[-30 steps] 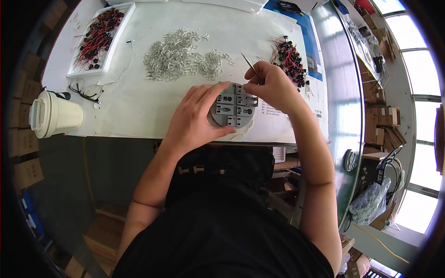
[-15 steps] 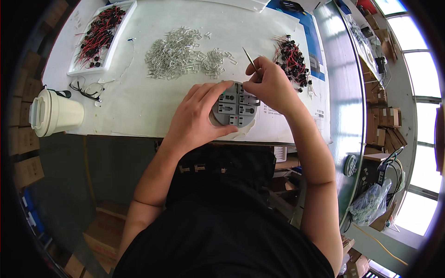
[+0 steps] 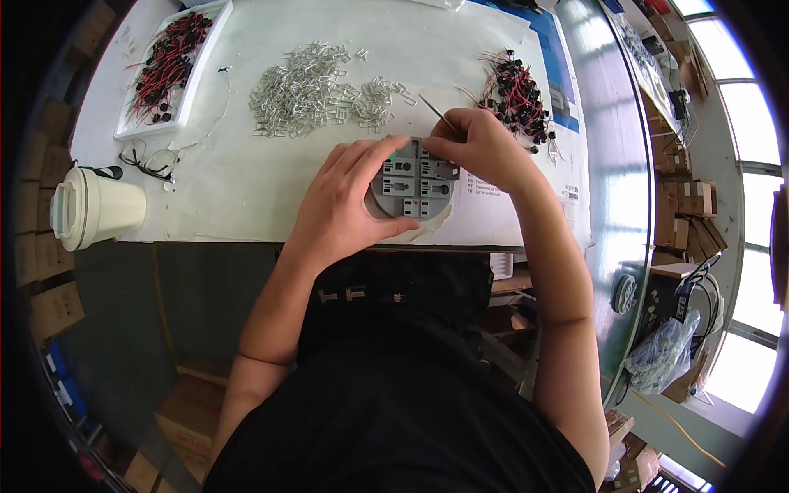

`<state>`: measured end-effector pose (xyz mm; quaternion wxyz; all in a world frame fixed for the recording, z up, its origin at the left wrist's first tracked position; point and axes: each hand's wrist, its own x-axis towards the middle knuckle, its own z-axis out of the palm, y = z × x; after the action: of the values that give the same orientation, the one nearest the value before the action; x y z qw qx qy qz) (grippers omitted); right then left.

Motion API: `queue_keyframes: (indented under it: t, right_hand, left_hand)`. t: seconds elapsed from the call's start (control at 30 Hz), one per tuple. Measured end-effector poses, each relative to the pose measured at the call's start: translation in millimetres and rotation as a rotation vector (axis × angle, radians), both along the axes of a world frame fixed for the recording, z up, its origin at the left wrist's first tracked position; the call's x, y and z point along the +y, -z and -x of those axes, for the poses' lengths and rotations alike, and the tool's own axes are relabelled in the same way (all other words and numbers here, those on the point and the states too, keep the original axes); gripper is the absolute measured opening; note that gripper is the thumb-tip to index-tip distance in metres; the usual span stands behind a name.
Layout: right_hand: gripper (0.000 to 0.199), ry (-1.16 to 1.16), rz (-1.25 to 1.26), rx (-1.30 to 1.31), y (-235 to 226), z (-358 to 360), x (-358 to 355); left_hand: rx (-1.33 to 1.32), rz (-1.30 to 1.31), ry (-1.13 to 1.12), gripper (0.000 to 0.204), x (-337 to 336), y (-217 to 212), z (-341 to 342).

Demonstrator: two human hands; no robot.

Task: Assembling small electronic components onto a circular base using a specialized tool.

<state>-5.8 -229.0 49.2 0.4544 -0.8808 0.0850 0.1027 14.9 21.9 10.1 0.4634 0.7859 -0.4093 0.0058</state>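
My left hand [image 3: 339, 201] curves around the left side of a round grey fixture [image 3: 417, 182], fingers at its far edge and thumb along the near edge. The fixture lies near the table's front edge; its top has slots and several raised blocks. At its far right rim is my right hand [image 3: 483, 149], pinching a thin pointed metal tool [image 3: 437, 112] whose tip sticks out up and to the left. The right fingertips cover part of the fixture there, so what they touch is hidden. Beyond the fixture lies a pile of small bent wire clips [image 3: 300, 92], with a smaller heap beside it.
Black round parts with red wires [image 3: 516, 94] lie at the right; more fill a white tray [image 3: 196, 82] at the far left. Eyeglasses [image 3: 156, 164] and a cream lidded cup [image 3: 103, 209] stand at the left. A blue sheet [image 3: 559, 70] covers the back right.
The tool in my right hand has tipped further to the left, and the fingers have shifted slightly. My left hand keeps its hold on the fixture. The whole view has shifted a little.
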Motion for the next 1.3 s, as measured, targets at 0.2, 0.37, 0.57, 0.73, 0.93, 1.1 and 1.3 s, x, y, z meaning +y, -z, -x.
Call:
queue_keyframes:
  t: [0.2, 0.37, 0.57, 0.73, 0.93, 1.1, 1.3]
  right_hand:
    - [0.020, 0.304, -0.480, -0.049, -6.8, 19.5, -7.9]
    - [0.017, 0.344, -0.809, -0.133, 22.9, 45.1, -23.0]
    - [0.017, 0.392, -0.961, -0.186, 33.4, 54.9, -29.2]
    - [0.017, 0.421, -0.930, -0.206, 29.6, 58.8, -23.7]
    - [0.018, 0.414, -1.012, -0.351, 23.1, 69.1, -36.2]
    - [0.016, 0.565, -0.352, -0.464, 6.0, 86.8, -72.7]
    - [0.015, 0.460, 0.318, -0.469, 18.6, 84.3, -79.2]
  left_hand:
    - [-0.082, 0.125, -0.069, 0.065, 6.1, 9.3, -10.6]
    - [0.223, 0.244, -0.139, 0.037, -12.4, -16.0, -6.4]
    - [-0.003, -0.172, 0.015, 0.023, -37.0, -32.7, -21.8]
    - [-0.013, -0.372, 0.011, 0.016, -50.5, -50.2, -21.7]
    - [-0.100, -0.458, 0.012, 0.020, -64.2, -51.2, -23.1]
    - [-0.051, -0.297, -0.056, 0.028, -56.1, -30.7, -19.3]
    - [-0.133, -0.243, -0.050, 0.024, -52.4, -13.0, 7.3]
